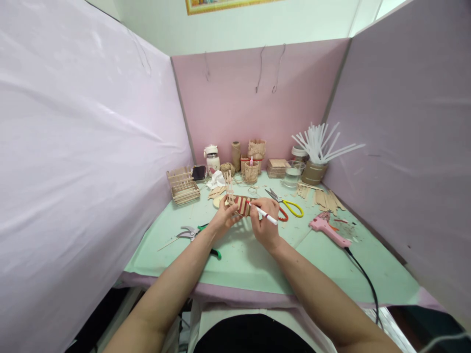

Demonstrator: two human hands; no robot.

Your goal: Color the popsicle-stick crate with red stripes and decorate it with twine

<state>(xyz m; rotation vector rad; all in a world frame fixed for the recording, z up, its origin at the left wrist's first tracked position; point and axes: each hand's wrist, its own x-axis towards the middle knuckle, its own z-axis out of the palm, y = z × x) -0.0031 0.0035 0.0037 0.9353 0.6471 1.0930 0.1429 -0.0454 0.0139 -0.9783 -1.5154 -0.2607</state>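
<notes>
My left hand (225, 215) is closed on the left end of a small wooden-stick model (242, 205), whose flat face carries dark red and pale stripes. Upright sticks rise from its left end. In my right hand (267, 223) is a white marker pen (268, 216), gripped like a pencil, with its red tip at the striped face. Scissors (292, 208) with yellow and red handles lie just beyond my right hand, partly hidden by it. Under my left forearm rest green-handled pruning shears (190, 232), partly covered.
At right lies a pink glue gun (330, 231) with a black cord. Glue sticks (319, 142) stand in a brown pot (314, 172). Loose craft sticks (328, 200) lie in front. A stick-built box (184, 189), a phone (199, 172), a jar (212, 161) and twine (236, 156) line the back.
</notes>
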